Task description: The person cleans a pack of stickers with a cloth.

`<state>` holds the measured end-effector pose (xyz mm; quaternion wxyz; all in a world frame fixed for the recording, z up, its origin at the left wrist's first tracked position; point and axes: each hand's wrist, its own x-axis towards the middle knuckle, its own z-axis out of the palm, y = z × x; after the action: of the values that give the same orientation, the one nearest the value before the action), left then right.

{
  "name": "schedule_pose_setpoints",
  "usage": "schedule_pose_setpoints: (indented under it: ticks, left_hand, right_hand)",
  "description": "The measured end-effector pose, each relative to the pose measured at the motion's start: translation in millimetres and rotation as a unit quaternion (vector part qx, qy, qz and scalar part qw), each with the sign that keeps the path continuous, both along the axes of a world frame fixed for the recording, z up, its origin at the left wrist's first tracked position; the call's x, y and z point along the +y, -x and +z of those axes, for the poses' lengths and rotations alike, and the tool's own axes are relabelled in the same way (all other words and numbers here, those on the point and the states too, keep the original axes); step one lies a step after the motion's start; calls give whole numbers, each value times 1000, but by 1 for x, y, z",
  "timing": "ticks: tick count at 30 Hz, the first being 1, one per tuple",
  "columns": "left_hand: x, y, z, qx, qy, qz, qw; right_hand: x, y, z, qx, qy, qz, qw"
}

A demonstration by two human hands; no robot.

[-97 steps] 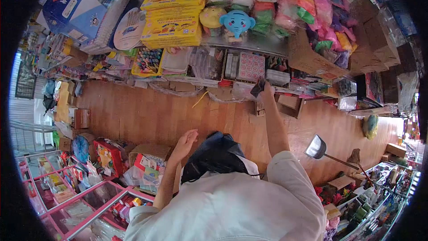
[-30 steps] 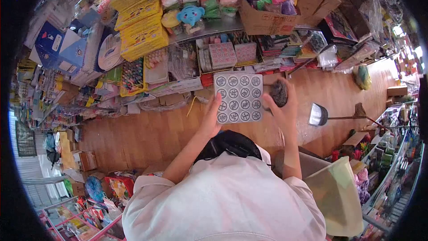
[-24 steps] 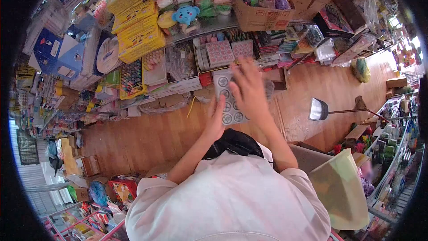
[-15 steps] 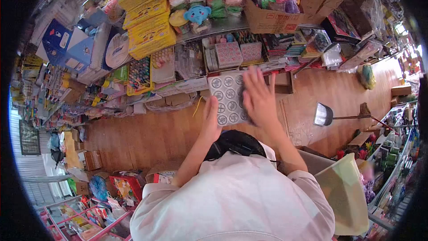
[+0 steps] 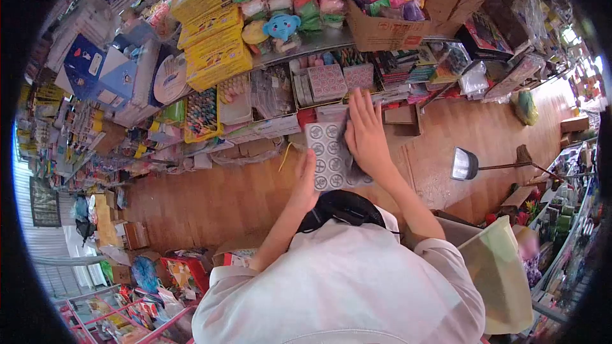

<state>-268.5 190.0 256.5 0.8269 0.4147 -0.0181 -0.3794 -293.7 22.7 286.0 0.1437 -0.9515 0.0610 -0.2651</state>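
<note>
A flat white pack with rows of round grey designs [image 5: 329, 164] is held in front of my chest. My left hand [image 5: 306, 181] grips its left edge, with the thumb along the side. Over the pack's right part lies my right hand [image 5: 368, 134], its fingers stretched out towards the shelf and touching the dark, glossy surface there. Just beyond, on the shelf, sit a pack with pink round designs [image 5: 327, 82] and a smaller similar pack [image 5: 359, 76].
Yellow boxes [image 5: 218, 60] are stacked on the shelf at upper left. A blue elephant item [image 5: 282, 26] sits near a cardboard box of colourful bags [image 5: 387, 34]. A dustpan [image 5: 464, 164] lies on the wooden floor at right; a pale green bag [image 5: 500, 277] stands at lower right.
The pack has come slightly closer to my body. My right hand has shifted over it, and its fingers now cover more of the right part. The view has shifted slightly.
</note>
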Motion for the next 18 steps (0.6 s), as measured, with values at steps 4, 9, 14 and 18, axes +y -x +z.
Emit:
schedule_pose_setpoints:
  ticks: [4, 9, 14, 18]
  left_hand:
    - [-9, 5, 2, -42, -36, -45, 997]
    - [-3, 4, -3, 94, 16, -31, 995]
    - [-8, 0, -11, 86, -7, -31, 996]
    - [-17, -5, 6, 52, 19, -29, 998]
  right_hand:
    - [21, -25, -1, -30, -14, 27, 999]
    - [61, 7, 11, -11, -30, 99, 995]
    - [39, 38, 24, 35, 19, 104, 994]
    - [-7, 43, 26, 25, 84, -23, 996]
